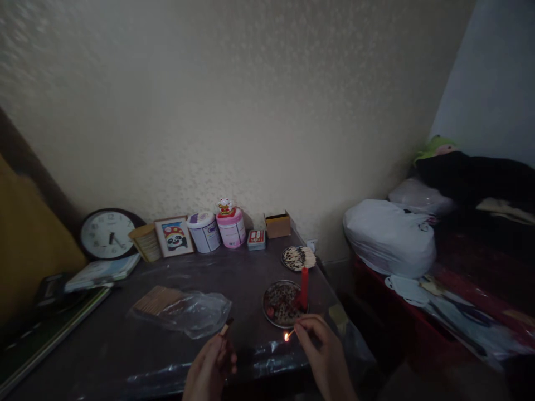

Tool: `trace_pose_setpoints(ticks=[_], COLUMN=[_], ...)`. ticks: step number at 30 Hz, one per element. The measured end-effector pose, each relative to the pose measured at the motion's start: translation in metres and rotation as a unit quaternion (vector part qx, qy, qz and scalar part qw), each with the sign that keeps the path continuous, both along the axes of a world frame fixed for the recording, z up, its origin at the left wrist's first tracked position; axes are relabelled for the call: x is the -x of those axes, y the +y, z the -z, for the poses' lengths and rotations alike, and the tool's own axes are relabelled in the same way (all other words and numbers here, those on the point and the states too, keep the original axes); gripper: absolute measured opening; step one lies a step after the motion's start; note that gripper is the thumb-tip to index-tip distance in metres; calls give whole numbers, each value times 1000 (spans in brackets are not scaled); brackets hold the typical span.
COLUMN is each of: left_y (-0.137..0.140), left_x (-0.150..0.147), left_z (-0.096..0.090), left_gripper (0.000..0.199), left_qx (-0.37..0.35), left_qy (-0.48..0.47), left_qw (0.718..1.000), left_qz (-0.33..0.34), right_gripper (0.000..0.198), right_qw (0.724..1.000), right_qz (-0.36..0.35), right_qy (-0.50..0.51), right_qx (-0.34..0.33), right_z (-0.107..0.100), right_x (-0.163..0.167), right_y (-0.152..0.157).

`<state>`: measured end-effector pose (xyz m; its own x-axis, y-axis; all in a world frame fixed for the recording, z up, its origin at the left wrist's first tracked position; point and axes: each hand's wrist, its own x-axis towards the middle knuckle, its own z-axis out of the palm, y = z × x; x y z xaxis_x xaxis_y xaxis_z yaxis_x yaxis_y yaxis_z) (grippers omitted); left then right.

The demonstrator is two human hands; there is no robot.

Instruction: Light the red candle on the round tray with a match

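Pinching a lit match (292, 333) between thumb and fingertips, the right hand (321, 346) keeps a narrow grip, with the match pointing leftward so that its flame (286, 336) sits just left of that grip. The forearm enters from the near right, the fingers bent over to the left. Well to the left of it, the left hand (210, 359) also has a narrow grip, closed on a small pale piece (225, 328) with a dark end, which tilts up and away; what this piece is cannot be told for sure. Beyond the right grip, a little to its left, a round dish (271, 321) with dark bits in it rests on the bench (242, 278). At the dish's right side stands a red candle (305, 285), its long axis upright and no flame showing at its top. The candle is thus almost straight out past the right grip, apart from the flame, and the right hand is clearly the nearer one. Beyond and left of the left grip lie a clear plastic bag (204, 312) and brown cardboard (157, 301). Past the candle, a second dish (285, 264) holds loose matches (307, 257), with a small box (278, 226) farther off near the wall (267, 139).
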<state>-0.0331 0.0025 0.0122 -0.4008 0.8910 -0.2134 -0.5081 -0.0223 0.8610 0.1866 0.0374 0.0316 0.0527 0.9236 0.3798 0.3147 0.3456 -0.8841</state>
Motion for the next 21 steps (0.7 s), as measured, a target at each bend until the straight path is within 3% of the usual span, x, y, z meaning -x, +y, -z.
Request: trace_pose_setpoints(ticks=[2,7,21], left_y=[1,4,3], left_x=[1,5,4], left_z=[3,12,6], left_gripper=[43,46,45], left_qx=[1,12,-7], left_qy=[-30,-54,-40], left_qw=[999,998,999], left_qz=[28,8,22], right_gripper=[19,20,21], right_qw=[1000,1000,1000], right_qz=[2,-3,6], right_qy=[-1,1,-7], right_qx=[1,10,0], right_z=[-1,-3,2], right_x=[0,1,0], right_y=[0,1,2])
